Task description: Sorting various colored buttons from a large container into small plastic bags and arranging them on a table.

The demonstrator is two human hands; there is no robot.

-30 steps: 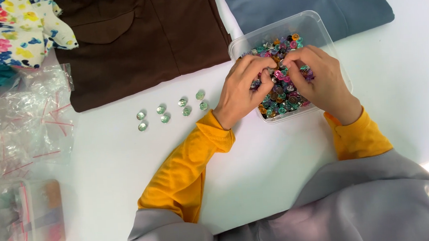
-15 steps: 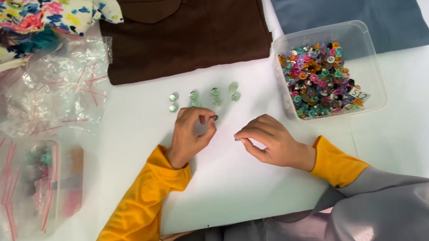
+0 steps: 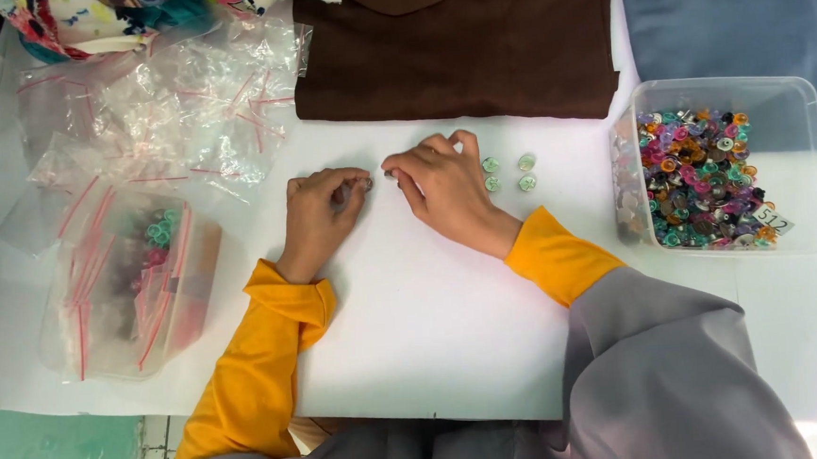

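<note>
— Where do we have our hands?
— On the bench (image 3: pixel 454 350), side by side: left hand (image 3: pixel 321 216), right hand (image 3: pixel 444 185), with small buttons (image 3: pixel 505 173) just right of them.
— And farther right?
— The tub of buttons (image 3: pixel 717 168). Behind lie folded garments (image 3: pixel 458 42); to our left, plastic bags (image 3: pixel 140 170).

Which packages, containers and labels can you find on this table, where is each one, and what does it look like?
Clear plastic tub: right side, rectangular, holding many-coloured small buttons.
White label: small slip at the tub's lower right corner, among the buttons.
Loose zip bags: upper left, clear, crumpled, with red seal strips.
Stacked zip bags: left edge, clear with red strips, holding green and pink bits.
No screens or signs.
</note>
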